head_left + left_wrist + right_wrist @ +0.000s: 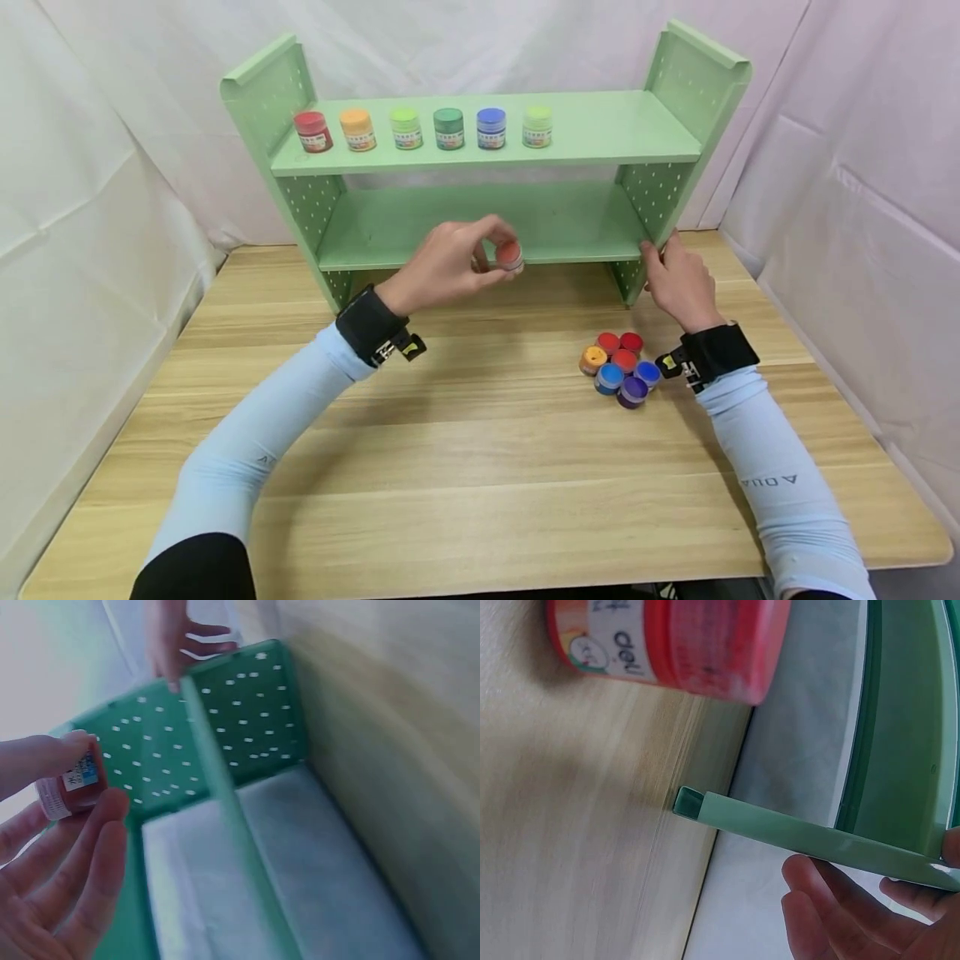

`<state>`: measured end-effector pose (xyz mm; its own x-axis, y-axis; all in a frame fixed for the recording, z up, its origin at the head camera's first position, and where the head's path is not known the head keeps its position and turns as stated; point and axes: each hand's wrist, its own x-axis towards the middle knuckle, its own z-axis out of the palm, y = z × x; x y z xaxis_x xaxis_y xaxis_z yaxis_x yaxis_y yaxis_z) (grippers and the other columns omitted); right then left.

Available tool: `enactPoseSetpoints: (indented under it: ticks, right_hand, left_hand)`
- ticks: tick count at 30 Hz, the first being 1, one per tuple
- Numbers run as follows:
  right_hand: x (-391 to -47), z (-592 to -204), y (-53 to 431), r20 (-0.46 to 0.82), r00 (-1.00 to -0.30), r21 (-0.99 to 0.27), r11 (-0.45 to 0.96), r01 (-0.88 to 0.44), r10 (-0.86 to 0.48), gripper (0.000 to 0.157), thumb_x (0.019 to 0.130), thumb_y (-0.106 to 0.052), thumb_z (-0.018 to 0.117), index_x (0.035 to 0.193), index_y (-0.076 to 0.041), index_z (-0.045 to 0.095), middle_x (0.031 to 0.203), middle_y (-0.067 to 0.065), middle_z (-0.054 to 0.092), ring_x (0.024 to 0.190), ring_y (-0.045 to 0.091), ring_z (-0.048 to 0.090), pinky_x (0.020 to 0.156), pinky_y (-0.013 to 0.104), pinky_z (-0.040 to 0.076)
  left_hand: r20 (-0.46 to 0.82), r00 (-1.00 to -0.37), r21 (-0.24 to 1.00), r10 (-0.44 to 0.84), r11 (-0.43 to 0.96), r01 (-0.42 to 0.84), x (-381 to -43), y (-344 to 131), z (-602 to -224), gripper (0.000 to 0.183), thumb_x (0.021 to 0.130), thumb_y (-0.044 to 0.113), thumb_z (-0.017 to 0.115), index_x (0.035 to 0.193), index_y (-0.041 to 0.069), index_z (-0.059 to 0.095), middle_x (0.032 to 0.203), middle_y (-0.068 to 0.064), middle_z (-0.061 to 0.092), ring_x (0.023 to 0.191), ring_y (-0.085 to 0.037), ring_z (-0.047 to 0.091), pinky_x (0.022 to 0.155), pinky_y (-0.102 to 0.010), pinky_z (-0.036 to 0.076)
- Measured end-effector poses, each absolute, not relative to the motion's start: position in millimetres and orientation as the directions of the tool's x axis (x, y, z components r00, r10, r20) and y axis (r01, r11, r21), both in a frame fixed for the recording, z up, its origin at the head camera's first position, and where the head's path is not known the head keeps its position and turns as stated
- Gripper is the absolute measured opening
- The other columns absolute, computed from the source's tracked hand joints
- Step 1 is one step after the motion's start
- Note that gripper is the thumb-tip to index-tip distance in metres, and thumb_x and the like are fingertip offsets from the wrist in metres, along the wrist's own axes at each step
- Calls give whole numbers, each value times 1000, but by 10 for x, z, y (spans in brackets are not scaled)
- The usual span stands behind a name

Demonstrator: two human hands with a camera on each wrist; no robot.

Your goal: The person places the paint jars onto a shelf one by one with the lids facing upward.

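Observation:
My left hand pinches a small paint jar with an orange-red lid between thumb and fingers, just in front of the lower board of a green two-tier shelf. In the left wrist view, the label of this paint jar faces the camera. On the other side, my right hand grips the front edge of the shelf's right side panel, near the lower board. The right wrist view shows that hand's fingers along the outside of the panel.
Several paint jars stand spaced out in a row on the upper board, from red at the left to light green. On the wooden table, a cluster of several more jars stands near my right wrist. White cloth hangs around the table.

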<state>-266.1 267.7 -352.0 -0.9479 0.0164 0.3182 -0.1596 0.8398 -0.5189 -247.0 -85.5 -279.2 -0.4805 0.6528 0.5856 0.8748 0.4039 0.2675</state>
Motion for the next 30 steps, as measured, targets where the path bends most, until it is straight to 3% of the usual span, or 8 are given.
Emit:
enactPoseSetpoints:
  ticks: [12,18,25,30]
  right_hand:
    - [-2661,-3517,2678,327,-945,-518,840,-162,20,64,101,-51,23,144,-5,33,91,18,65,65,27,65,46,40,42]
    - [-2655,-3512,2670,324,-946,-522,837,-162,19,62,101,-51,24,145,-7,33,93,17,66,66,26,65,46,40,42]
    - [-2668,-3512,2681,314,-949,-524,838,-154,23,63,101,-51,24,145,-7,32,95,18,66,67,26,65,46,40,42]
    - [-2675,-3514,2686,307,-951,-527,836,-153,20,64,101,-51,24,146,-6,31,96,18,65,67,27,65,47,40,43]
  left_hand:
    - [670,-390,113,632,433,894,-2534,-418,-2093,37,84,31,70,112,9,63,101,4,63,67,0,58,66,-17,46]
    - [718,-417,93,557,517,851,-2548,-268,-1942,38,86,28,68,117,7,64,106,1,59,72,-3,59,67,-16,45]
    - [680,-494,47,542,640,767,-2621,-134,-1837,45,89,37,63,126,12,62,112,2,60,76,-6,57,62,-20,43]
    - [665,-528,47,527,677,735,-2674,-86,-1826,40,90,38,62,124,15,62,116,5,60,76,-9,54,57,-22,37]
